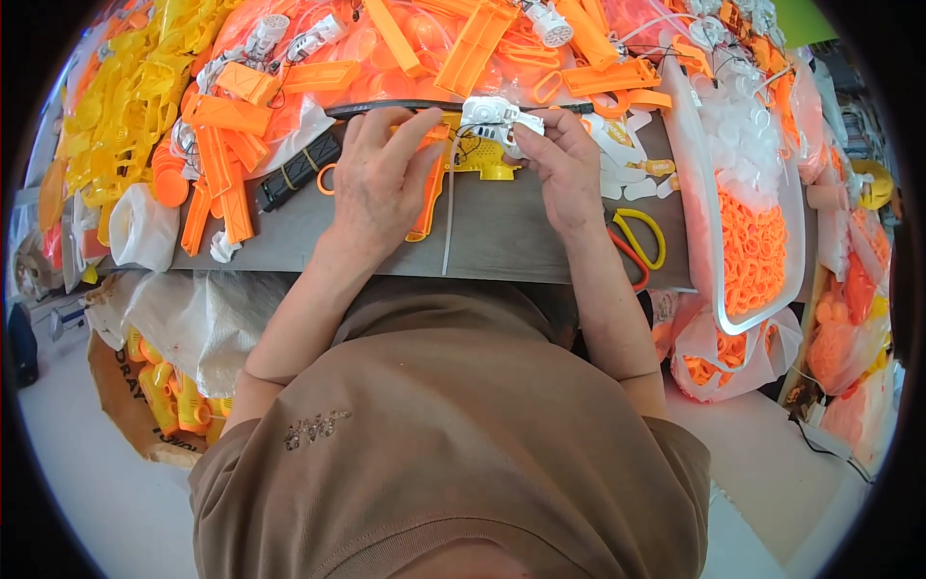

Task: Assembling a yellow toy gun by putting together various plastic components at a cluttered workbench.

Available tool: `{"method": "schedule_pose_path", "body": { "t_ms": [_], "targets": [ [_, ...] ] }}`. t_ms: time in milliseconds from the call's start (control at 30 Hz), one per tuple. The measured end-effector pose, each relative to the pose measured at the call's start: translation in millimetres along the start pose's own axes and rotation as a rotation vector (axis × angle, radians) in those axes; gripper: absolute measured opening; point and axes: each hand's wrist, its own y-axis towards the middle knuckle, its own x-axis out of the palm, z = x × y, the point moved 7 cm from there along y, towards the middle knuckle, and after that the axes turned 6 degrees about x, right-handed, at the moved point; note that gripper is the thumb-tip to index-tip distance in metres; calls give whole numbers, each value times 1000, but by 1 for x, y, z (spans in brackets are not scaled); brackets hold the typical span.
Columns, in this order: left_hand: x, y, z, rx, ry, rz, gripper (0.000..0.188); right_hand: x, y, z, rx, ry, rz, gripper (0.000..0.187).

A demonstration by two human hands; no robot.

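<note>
My right grip (569,183) pinches the white plastic module (487,112) above the worktop (516,232): probably light, stiff, smooth, best held by its edges. Whether my left grip (381,179) holds anything, I cannot tell.

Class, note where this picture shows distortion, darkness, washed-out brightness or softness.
Head view: black corners frame a round fisheye image; head view, right rim: the bags look stretched and soft; head view, upper right: pale pieces in the tub look washed out; head view, upper middle: the hands and white part look fairly sharp.
</note>
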Motion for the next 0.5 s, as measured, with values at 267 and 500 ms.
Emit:
{"method": "schedule_pose_path", "body": {
  "t_ms": [267,500],
  "targets": [
    [28,2,-17,-138,-364,-19,17,19,-2,-13,69,-131,-92,24],
    [26,5,-14,-33,-369,30,17,30,5,-20,-94,-718,-151,25]
  ]
}}
